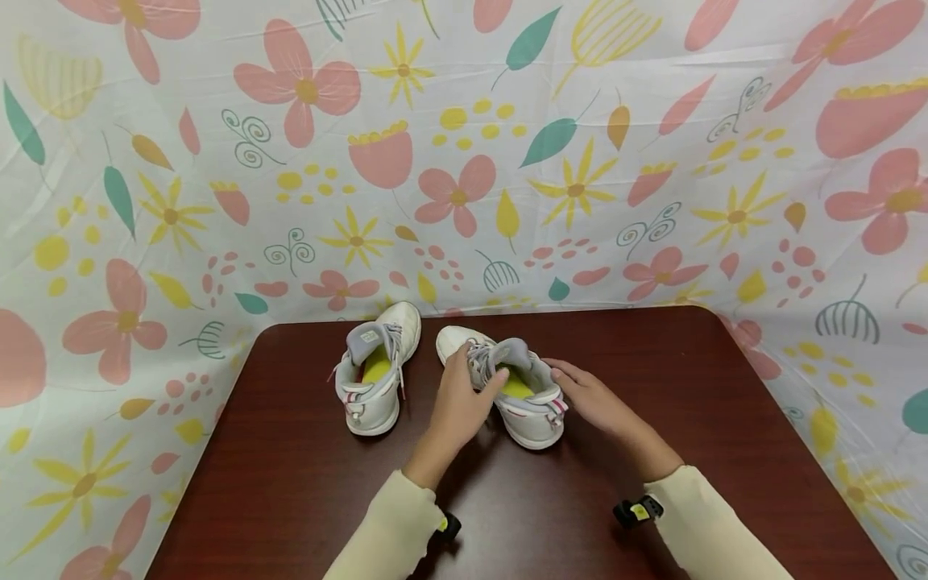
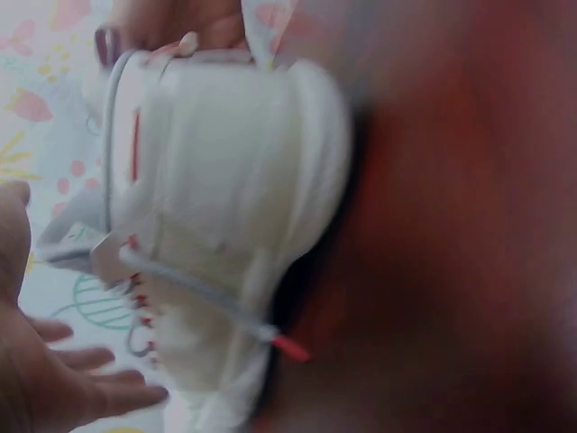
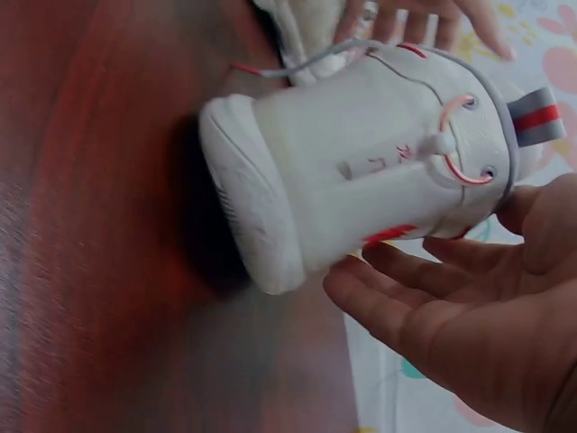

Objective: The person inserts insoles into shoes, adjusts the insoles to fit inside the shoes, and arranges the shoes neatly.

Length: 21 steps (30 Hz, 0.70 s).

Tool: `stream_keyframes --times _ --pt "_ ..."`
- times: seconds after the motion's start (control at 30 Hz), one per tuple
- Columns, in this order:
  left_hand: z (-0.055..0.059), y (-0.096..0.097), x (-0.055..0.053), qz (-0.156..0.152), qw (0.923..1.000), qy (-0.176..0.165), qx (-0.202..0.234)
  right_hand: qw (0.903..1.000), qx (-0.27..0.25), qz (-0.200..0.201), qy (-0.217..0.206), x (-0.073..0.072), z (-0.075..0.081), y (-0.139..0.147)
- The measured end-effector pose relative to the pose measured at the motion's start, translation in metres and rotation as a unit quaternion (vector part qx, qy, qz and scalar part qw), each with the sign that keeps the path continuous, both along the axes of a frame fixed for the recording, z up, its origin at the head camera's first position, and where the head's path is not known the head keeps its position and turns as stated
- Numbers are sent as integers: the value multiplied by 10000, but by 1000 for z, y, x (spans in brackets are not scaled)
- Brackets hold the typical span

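A white sneaker [image 1: 532, 419] with grey laces, yellow insole and red trim stands on the table, toe pointing away and to the left. My left hand [image 1: 464, 395] is at its lace side, fingers spread; in the left wrist view that hand [image 2: 54, 361] looks loose beside the shoe, not curled round it. On the other side my right hand [image 1: 590, 395] reaches the heel collar. In the right wrist view its fingers [image 3: 388, 298] lie relaxed along the shoe's side, by the heel; whether they touch is hard to tell. The matching sneaker [image 1: 373, 403] stands to the left.
The dark red-brown wooden table [image 1: 304, 483] has rounded far corners. Behind it and at the sides hangs a white floral cloth [image 1: 464, 266]. A loose lace with a red tip [image 2: 225, 311] sticks out from the shoe's side.
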State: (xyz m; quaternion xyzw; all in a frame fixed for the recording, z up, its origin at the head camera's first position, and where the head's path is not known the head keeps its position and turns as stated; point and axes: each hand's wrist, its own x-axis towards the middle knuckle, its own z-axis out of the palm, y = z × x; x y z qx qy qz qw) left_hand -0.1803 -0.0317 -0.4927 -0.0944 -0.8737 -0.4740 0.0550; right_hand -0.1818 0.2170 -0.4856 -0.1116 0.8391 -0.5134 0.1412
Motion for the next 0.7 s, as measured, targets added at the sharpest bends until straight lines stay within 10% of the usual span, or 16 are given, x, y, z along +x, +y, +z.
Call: stream_keyframes --times 0.3,0.7 --pt "-14 12 31 -622 9961 -234 579 9880 -1340 162 -746 12 -7 -4" --pt "-14 -16 19 -1439 9825 -540 1054 9724 -2065 -13 -1083 33 -8 -31"
